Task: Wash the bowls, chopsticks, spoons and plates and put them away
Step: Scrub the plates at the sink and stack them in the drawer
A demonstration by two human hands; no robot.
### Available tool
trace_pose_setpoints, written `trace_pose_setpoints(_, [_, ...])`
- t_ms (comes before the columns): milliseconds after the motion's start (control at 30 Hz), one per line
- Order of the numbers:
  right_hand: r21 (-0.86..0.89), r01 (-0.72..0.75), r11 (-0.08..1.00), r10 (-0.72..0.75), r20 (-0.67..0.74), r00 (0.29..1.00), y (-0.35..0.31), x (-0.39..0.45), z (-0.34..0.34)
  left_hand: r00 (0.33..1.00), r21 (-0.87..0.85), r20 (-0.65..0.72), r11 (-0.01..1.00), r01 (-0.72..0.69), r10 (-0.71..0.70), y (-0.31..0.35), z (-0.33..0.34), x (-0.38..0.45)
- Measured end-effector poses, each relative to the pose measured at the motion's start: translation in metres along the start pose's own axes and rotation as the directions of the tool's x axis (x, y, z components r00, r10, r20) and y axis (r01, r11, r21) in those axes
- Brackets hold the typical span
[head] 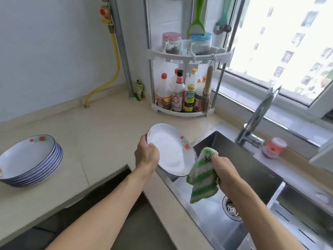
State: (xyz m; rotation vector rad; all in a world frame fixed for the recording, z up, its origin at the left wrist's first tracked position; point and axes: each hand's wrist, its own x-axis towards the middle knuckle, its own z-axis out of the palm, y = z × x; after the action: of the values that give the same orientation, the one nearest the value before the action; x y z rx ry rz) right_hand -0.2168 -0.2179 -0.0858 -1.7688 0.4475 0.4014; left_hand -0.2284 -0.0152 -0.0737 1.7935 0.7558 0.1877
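Over the near-left corner of the sink (234, 152), at the bench (100, 127) edge: one white plate (171, 152) with a blue rim and red flower print, tilted, face turned up and rightward. Left hand (146, 156) clamped on the plate's left rim, thumb on the face, fingers curled behind. Right hand (224, 170) closed round a green-and-white striped dishcloth (201, 179), cloth bunched over the fingers and hanging down, its upper part touching the plate's lower right edge. Below the cloth, on the sink floor, a round drain strainer (231, 210). Far left on the bench, well apart from the hands, a stack of matching plates (30, 163), blue rims showing in layers. At the sink's far right, a chrome tap (257, 116), and just beside it a pink dish brush (273, 147). In the far corner, a white rack (185, 55) holding sauce bottles (180, 92) below and lidded jars (187, 42) above.
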Motion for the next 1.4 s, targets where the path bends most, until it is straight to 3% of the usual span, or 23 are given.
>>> trace_pose_setpoints(100, [0.084,-0.020,0.996,0.018,0.014,1.000,0.020,0.004,-0.033,0.986,0.192,-0.013,0.968,-0.163,0.168,0.003,0.031,-0.018])
trace_pose_setpoints(200, [0.198,-0.068,0.978,0.066,0.020,0.998,0.038,0.005,-0.060,0.943,0.379,0.029,0.869,-0.318,0.332,0.008,0.059,-0.028])
trace_pose_setpoints(333, [0.308,-0.048,0.950,0.034,0.051,0.998,0.045,0.006,-0.076,0.888,0.488,0.092,0.757,-0.434,0.450,0.014,0.075,-0.032])
trace_pose_setpoints(467, [0.433,-0.037,0.901,-0.015,0.116,0.993,0.042,0.008,-0.072,0.866,0.511,0.142,0.714,-0.479,0.480,0.020,0.082,-0.038])
trace_pose_setpoints(567, [0.443,0.148,0.884,-0.185,0.041,0.982,0.031,0.006,-0.055,0.894,0.468,0.130,0.768,-0.437,0.429,0.024,0.084,-0.039])
trace_pose_setpoints(700, [0.180,0.410,0.894,-0.415,-0.007,0.910,0.009,-0.011,-0.013,0.983,0.289,0.078,0.940,-0.179,0.163,0.028,0.084,-0.039])
trace_pose_setpoints(767, [-0.067,0.509,0.858,-0.492,0.179,0.852,0.011,-0.016,0.010,0.991,0.178,0.100,0.978,-0.108,0.091,0.028,0.082,-0.037])
trace_pose_setpoints(833, [-0.332,0.600,0.728,-0.469,0.399,0.788,0.022,-0.014,0.014,0.989,0.106,0.131,0.991,-0.083,0.068,0.028,0.078,-0.032])
trace_pose_setpoints(900, [-0.438,0.669,0.600,-0.435,0.524,0.733,0.035,0.002,-0.002,0.987,0.084,0.144,0.994,-0.077,0.064,0.025,0.071,-0.024])
trace_pose_setpoints(967, [-0.538,0.675,0.505,-0.379,0.564,0.733,0.041,0.016,-0.018,0.987,0.093,0.142,0.992,-0.085,0.071,0.027,0.066,-0.024])
trace_pose_setpoints(1067, [-0.527,0.662,0.534,-0.360,0.566,0.741,0.032,0.011,-0.018,0.989,0.107,0.065,0.985,-0.136,0.129,0.029,0.069,-0.028])
trace_pose_setpoints(1167, [-0.409,0.742,0.531,-0.410,0.643,0.647,0.032,-0.009,-0.013,0.982,0.157,0.006,0.970,-0.187,0.188,0.032,0.074,-0.031])
trace_pose_setpoints(1267, [-0.522,0.803,0.289,-0.413,0.688,0.596,0.049,0.012,-0.036,0.972,0.227,0.059,0.945,-0.235,0.227,0.036,0.069,-0.031])
trace_pose_setpoints(1333, [-0.656,0.743,0.130,-0.367,0.664,0.651,0.052,0.025,-0.048,0.969,0.240,0.042,0.939,-0.245,0.242,0.039,0.069,-0.032])
trace_pose_setpoints(1367, [-0.670,0.724,0.167,-0.374,0.636,0.675,0.050,0.024,-0.045,0.969,0.227,0.016,0.943,-0.245,0.248,0.040,0.070,-0.033])
trace_pose_setpoints(1400, [-0.631,0.726,0.272,-0.409,0.607,0.681,0.046,0.019,-0.037,0.966,0.211,-0.017,0.946,-0.248,0.257,0.041,0.073,-0.034])
